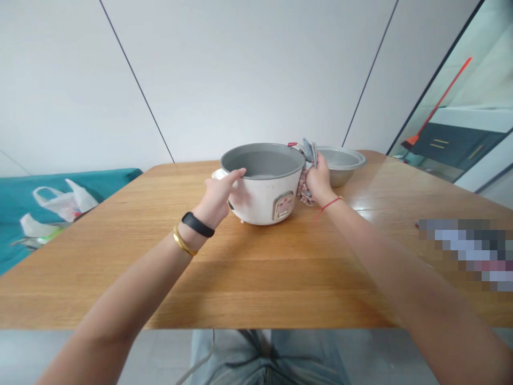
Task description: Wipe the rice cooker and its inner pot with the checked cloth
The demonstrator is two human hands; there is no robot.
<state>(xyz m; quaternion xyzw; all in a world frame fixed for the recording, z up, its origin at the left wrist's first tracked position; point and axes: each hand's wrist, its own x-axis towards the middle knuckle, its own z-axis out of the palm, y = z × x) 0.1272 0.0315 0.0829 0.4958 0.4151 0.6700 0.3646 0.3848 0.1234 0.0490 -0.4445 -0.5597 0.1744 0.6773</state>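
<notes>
A white rice cooker [258,202] with a grey inside and a front control panel sits upright on the wooden table. On its left side is my left hand [219,197], with the thumb over the rim and the fingers mostly hidden behind the wall. My right hand [319,182] is closed around a patterned cloth [303,187], which lies against the cooker's right side and reaches up to its rim. Just behind that hand stands a wide metal basin [348,162], partly covered by it.
The wooden table [256,278] reaches almost to a pale panelled wall. White plastic bags [66,200] lie on a teal sofa [116,182] at the left. A pixelated patch covers something at the right edge. Farther right, a red-handled broom [441,101] leans near dark drawers.
</notes>
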